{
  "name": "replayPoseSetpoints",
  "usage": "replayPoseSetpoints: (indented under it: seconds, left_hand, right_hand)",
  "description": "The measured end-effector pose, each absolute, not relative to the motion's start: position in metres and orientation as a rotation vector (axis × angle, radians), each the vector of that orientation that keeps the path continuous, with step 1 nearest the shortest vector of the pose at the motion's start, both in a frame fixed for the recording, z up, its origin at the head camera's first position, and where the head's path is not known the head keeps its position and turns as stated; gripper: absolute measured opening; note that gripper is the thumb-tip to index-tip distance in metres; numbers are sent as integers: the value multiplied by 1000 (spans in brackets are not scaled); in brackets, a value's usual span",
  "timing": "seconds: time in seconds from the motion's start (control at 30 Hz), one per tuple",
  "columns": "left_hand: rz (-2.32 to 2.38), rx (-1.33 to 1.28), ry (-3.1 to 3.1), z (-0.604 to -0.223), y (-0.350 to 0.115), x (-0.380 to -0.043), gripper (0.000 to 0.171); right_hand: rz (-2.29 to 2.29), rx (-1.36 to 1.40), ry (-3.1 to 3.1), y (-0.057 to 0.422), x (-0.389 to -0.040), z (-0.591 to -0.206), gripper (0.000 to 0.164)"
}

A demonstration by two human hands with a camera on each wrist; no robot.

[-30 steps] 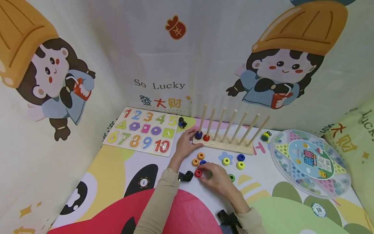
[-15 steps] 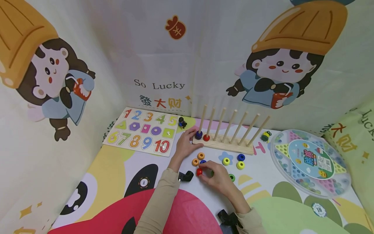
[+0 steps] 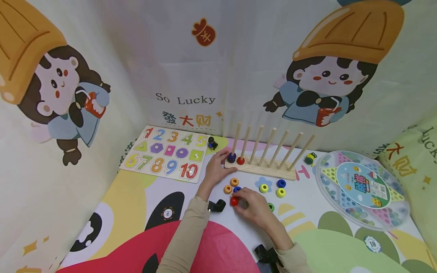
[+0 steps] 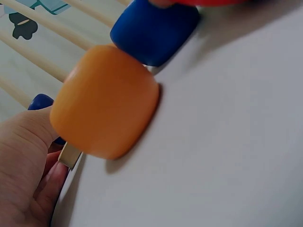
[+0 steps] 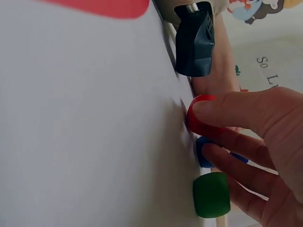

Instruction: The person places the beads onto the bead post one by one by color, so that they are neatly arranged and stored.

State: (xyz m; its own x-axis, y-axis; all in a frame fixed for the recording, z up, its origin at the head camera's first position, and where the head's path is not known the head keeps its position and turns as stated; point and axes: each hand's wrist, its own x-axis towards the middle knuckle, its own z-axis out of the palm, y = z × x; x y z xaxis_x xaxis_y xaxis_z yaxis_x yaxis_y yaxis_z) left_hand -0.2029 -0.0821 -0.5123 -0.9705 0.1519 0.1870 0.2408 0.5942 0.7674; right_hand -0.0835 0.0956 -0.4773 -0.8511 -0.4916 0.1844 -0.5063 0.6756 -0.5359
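My left hand (image 3: 216, 167) grips the left end of a wooden peg stand (image 3: 261, 170), which carries a row of several upright pegs. Dark blue rings sit on the stand's first peg and a red ring (image 3: 241, 160) on its second. In front of the stand, my right hand (image 3: 255, 204) pinches a red bead (image 5: 202, 116) between thumb and fingers, low over the table. A blue bead (image 5: 203, 152) lies right by its fingers, and a green bead (image 5: 211, 195) is close beside them. Orange beads (image 4: 104, 101) rest between the two hands.
Yellow beads (image 3: 264, 188) and another blue bead (image 3: 281, 183) lie right of my right hand. A number puzzle board (image 3: 164, 153) is at the left, a round game box (image 3: 362, 189) at the right. Small figures (image 3: 212, 143) stand near the back.
The red bead has turned in my right fingers, from its hole facing up to its side showing, and shifted slightly right. My left hand stays at the stand.
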Motion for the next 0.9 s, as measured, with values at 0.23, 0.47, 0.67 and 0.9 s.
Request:
replayPoseSetpoints:
  seconds: [0.23,0.47,0.67,0.9]
  left_hand:
    - [-1360,-330,-2711,-512,-83,-203,76]
    - [-1338,-338,-2718,-512,-83,-203,76]
    - [-1351,-335,-2709,-511,-83,-201,75]
    - [-1345,-339,-2707,-511,-82,-201,75]
  right_hand:
    - [845,882,-2819,96,-82,-475,32]
    - [1171,767,-2749,99,-81,-475,29]
    - [1371,788,-2549,101,-85,-478,33]
    - [1444,713,-2427,101,-92,-480,34]
